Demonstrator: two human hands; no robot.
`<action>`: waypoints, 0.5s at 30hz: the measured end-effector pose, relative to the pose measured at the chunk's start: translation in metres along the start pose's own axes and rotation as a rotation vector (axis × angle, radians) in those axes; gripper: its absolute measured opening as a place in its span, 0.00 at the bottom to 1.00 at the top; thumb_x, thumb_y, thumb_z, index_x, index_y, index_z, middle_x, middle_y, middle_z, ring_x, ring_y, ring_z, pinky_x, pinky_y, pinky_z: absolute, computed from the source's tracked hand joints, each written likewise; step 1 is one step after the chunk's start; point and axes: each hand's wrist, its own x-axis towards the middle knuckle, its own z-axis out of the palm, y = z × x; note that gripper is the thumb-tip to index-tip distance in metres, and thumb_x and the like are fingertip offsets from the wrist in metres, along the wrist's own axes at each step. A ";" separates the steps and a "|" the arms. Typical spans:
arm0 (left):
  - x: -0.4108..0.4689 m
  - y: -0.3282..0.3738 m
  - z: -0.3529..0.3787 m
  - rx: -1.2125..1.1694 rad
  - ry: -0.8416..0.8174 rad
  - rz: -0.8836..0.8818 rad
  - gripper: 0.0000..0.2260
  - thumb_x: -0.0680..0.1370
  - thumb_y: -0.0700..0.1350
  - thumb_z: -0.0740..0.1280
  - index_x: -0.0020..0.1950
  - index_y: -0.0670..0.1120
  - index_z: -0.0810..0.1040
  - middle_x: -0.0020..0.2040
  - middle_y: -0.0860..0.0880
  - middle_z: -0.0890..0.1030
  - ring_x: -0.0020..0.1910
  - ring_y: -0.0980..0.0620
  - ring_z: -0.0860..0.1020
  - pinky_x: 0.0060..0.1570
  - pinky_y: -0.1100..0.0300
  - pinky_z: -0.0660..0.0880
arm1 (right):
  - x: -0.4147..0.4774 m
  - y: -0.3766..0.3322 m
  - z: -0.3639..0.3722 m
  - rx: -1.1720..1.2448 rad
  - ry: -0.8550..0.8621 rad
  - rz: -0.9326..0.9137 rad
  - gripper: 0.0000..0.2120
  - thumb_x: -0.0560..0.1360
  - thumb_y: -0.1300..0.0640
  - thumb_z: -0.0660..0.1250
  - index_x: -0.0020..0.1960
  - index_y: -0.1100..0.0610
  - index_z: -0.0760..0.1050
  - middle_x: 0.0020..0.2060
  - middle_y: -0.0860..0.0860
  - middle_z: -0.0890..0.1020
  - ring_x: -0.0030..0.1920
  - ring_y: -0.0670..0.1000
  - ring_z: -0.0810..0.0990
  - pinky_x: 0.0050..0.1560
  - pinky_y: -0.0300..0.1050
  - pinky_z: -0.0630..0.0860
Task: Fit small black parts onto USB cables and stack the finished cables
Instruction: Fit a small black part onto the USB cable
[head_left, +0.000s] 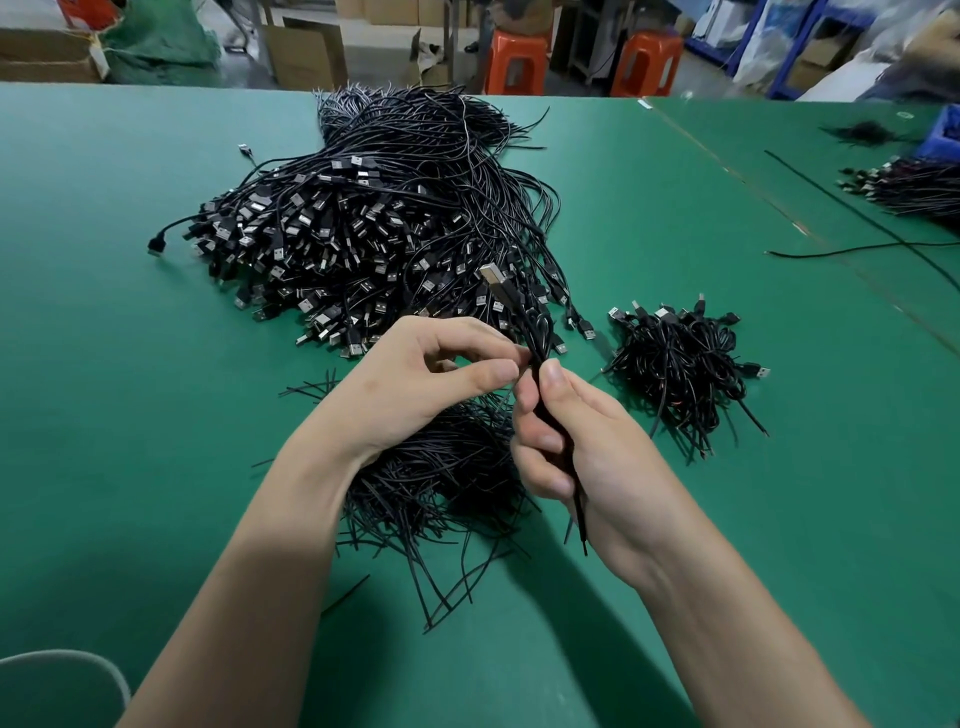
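Two bare hands raised over green tabletop (104, 364), close together, tips nearly touching.

- Left hand (410, 384): fingers (483, 373) curled, thumb and forefinger pinching cable just above the right hand. Whether a small black part sits in the pinch: cannot tell.
- Right hand (597, 457): fingers (540, 441) wrapped round cable, thumb laid up along it.
- Cable (524, 317): black, held clear of tabletop, tilted up and away to the left. Plug (492, 277) at top end, metal shell showing. Tail (583, 535) hanging below right palm.
- Heap (374, 223): very many black USB cables, beyond the hands, plugs mostly toward the near left, tails fanned toward the far edge.
- Small pile (680, 364): a few dozen coiled cables, right of the heap and apart from it, near the right hand.
- Strips (447, 467): loose mass of thin black lengths, directly under both hands, some scattered toward the near edge.
- Far pile (909, 189): more cables at right edge, beside blue bin (943, 132).
- Stools (517, 62): two, orange, past the tabletop.
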 end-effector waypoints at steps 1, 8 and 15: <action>0.000 -0.001 0.000 0.006 0.001 -0.001 0.04 0.74 0.52 0.74 0.47 0.59 0.88 0.51 0.56 0.86 0.53 0.57 0.83 0.57 0.49 0.78 | 0.000 0.000 0.000 0.001 -0.003 0.005 0.16 0.86 0.48 0.54 0.45 0.55 0.70 0.30 0.47 0.63 0.24 0.46 0.60 0.28 0.36 0.61; 0.001 -0.004 0.000 -0.045 0.050 -0.026 0.07 0.68 0.54 0.77 0.45 0.58 0.88 0.46 0.55 0.87 0.49 0.58 0.82 0.54 0.56 0.77 | -0.003 -0.001 0.001 -0.089 -0.037 -0.009 0.17 0.87 0.48 0.52 0.44 0.55 0.70 0.29 0.47 0.64 0.25 0.47 0.60 0.29 0.35 0.62; 0.003 -0.003 0.002 -0.074 0.087 0.027 0.07 0.66 0.50 0.81 0.42 0.57 0.89 0.43 0.52 0.87 0.42 0.50 0.78 0.44 0.51 0.75 | -0.005 -0.001 -0.002 -0.231 -0.058 -0.044 0.18 0.87 0.48 0.52 0.46 0.59 0.70 0.29 0.48 0.65 0.26 0.47 0.63 0.29 0.36 0.62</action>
